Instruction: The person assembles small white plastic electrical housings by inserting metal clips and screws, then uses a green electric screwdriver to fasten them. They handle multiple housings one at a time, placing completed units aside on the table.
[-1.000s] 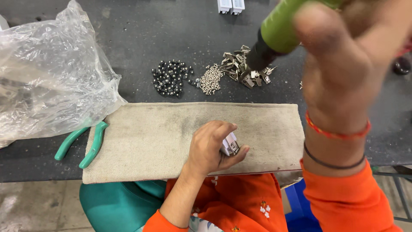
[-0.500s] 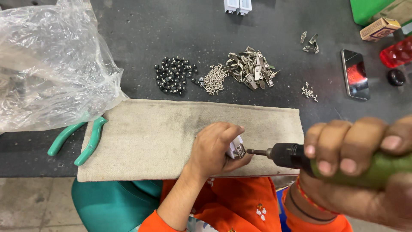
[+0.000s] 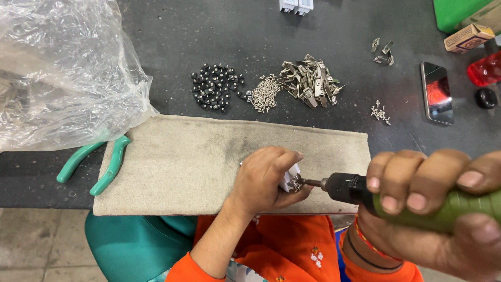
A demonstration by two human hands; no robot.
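Since the earlier frame the right hand (image 3: 433, 219) has brought the green power screwdriver (image 3: 412, 201) level, its bit now meeting a small white part (image 3: 290, 177) pinched in the left hand (image 3: 263, 180) on the beige felt mat (image 3: 209, 162). Left fingers hide most of that part, so its shape is hard to make out. Right fingers wrap the tool's body; its rear end is cut off at the picture's edge. Green-handled pliers (image 3: 96, 164) lie partly under a clear plastic bag (image 3: 62, 73)
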